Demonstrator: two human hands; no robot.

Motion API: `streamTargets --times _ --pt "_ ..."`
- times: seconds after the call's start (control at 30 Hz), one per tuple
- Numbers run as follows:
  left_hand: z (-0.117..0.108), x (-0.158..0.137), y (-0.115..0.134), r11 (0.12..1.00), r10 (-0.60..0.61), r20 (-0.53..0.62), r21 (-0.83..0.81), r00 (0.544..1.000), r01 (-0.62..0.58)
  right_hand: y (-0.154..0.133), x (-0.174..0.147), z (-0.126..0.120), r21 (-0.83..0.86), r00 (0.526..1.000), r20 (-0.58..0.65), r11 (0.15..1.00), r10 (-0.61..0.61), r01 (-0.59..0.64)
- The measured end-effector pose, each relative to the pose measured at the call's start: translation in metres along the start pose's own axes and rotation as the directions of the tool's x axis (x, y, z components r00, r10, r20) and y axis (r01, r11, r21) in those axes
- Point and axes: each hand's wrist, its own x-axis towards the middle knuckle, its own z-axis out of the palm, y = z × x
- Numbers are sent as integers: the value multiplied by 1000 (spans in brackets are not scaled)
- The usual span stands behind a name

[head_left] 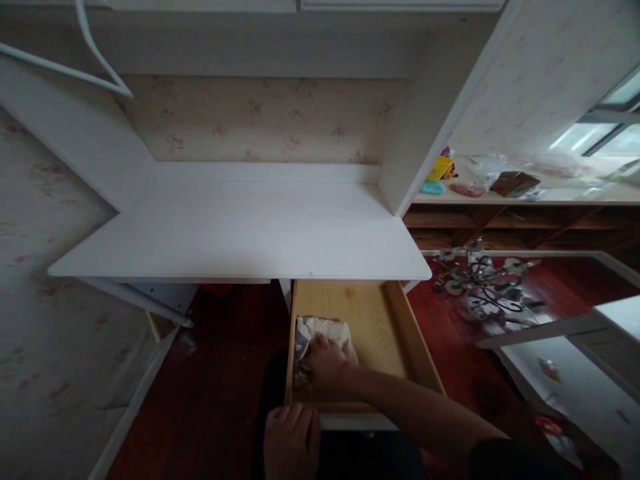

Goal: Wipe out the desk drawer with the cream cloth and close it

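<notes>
A pulled-out wooden drawer [385, 333] with a pale bare interior juts from under the white desk [280, 230]. Inside it, along the left wall, lies a crumpled light cloth [333, 328] with a grey patterned part. My right hand [327, 363] reaches in from the right and presses down on this rag, its fingers bent into the fabric; the fingertips are partly hidden. At the drawer's front left corner, my left hand [291, 440] has its fingers together and curled over the front panel. Its fingertips and thumb are only partly visible.
A chandelier [490, 280] lies on the red wooden floor [225, 400] to the right. Behind it, a low shelf unit [500, 217] carries bags and a cardboard box [515, 183]. White furniture [570, 373] stands at lower right. A white lamp arm [95, 77] hangs at upper left.
</notes>
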Motion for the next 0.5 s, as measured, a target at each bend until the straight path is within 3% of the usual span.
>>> streamTargets --times 0.17,0.3,0.4,0.5 --pt "1 -1 2 999 -28 11 -42 1000 29 37 30 -10 -37 970 -81 971 231 -235" --pt "-2 0 4 997 -47 -15 -68 999 46 76 48 -20 -59 950 8 948 313 -312" --pt "-4 2 4 997 -33 -10 -73 999 32 101 41 -24 -52 952 63 954 299 -296" --pt "-4 3 4 999 -4 -22 -53 1000 3 129 15 -23 -12 936 52 937 349 -349"
